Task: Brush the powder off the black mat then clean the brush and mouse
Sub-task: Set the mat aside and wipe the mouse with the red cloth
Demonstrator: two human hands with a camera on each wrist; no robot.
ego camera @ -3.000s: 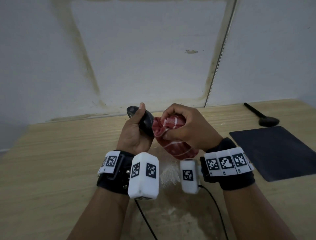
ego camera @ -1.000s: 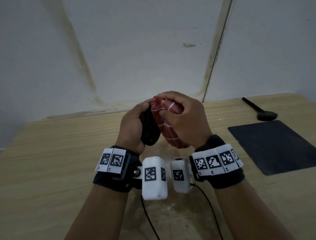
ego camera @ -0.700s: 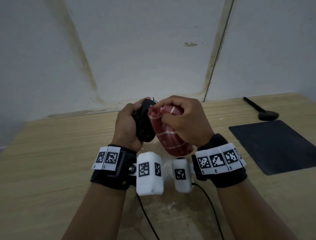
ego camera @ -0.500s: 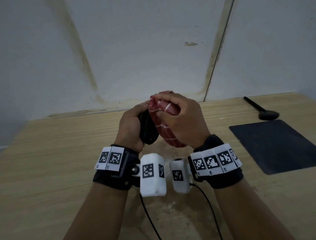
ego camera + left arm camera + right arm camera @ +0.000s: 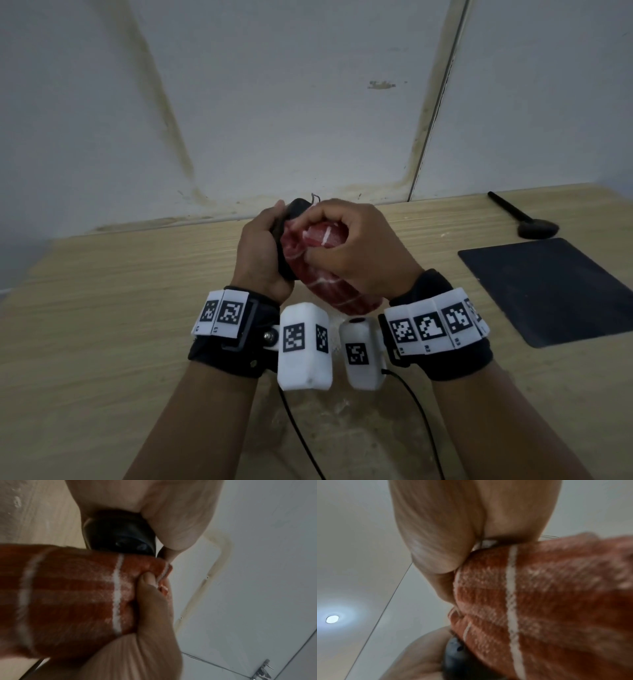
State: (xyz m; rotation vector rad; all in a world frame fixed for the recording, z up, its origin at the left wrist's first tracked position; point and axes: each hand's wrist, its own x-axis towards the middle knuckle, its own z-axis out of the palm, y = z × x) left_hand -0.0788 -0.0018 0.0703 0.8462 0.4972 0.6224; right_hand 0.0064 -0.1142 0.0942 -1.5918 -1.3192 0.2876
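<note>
1. Mouse [image 5: 295, 209], black, held up above the wooden table [image 5: 102, 308] in the left hand [image 5: 258, 253], fingers curled round it; only its top end and an edge show in the head view.
2. Right hand [image 5: 356, 253] grips a bunched red cloth [image 5: 322, 270] with white stripes, fingers curled over the top, thumb pinching the fold.
3. Cloth pressed against the mouse; the left wrist view shows the mouse [image 5: 118, 536] touching the cloth [image 5: 68, 601] directly.
4. Right wrist view: cloth [image 5: 547, 608] fills most of the frame, a bit of the mouse [image 5: 455, 655] at the bottom, blurred.
5. Black mat [image 5: 555, 287] flat on the table at the right, well apart from the hands.
6. Brush [image 5: 524, 221], black, lies on the table just beyond the mat's far edge, not touching it.
7. White powder [image 5: 342, 407] smeared on the table under the wrists.
8. Both wrists carry black straps with white marker blocks.
</note>
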